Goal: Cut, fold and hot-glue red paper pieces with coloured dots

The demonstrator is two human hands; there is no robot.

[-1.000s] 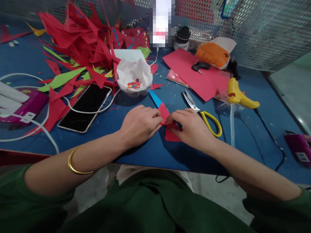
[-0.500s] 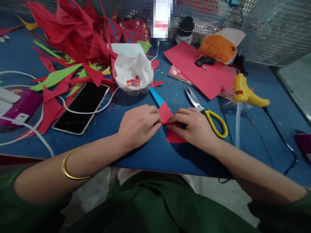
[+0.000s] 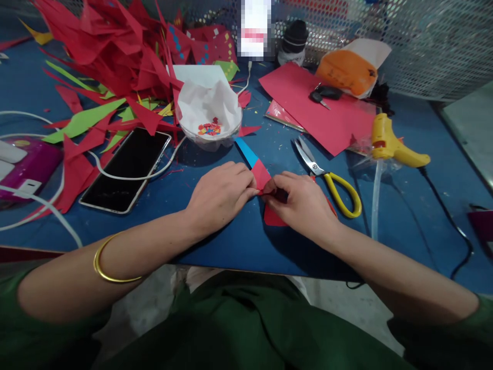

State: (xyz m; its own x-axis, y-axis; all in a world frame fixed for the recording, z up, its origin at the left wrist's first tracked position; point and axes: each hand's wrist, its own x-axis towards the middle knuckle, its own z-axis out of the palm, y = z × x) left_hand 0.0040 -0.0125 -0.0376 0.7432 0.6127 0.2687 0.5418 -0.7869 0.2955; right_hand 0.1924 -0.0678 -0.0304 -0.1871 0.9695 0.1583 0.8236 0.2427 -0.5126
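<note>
Between my hands lies a piece of red paper (image 3: 261,176), with a blue strip (image 3: 246,152) running from its upper left end. My left hand (image 3: 221,192) pinches the paper's edge between thumb and forefinger. Close against it, my right hand (image 3: 298,203) has its fingertips closed on the same red paper, which partly shows beneath the palm. The fingers of both hands hide the spot where they meet. Just right of my right hand rest scissors (image 3: 342,192) with yellow handles, blades apart.
A paper-lined bowl (image 3: 210,110) holds small coloured bits. Left are a phone (image 3: 125,172), a white cable (image 3: 127,178) and heaped red paper cuttings (image 3: 115,51). Right are a yellow glue gun (image 3: 396,146), red sheets (image 3: 319,110) and keys (image 3: 325,94). Perforated metal (image 3: 404,46) stands behind.
My right hand has shifted slightly left and its fingers have curled closer to my left fingertips. The red paper under it shows less on the left and peeks out at its right side.
</note>
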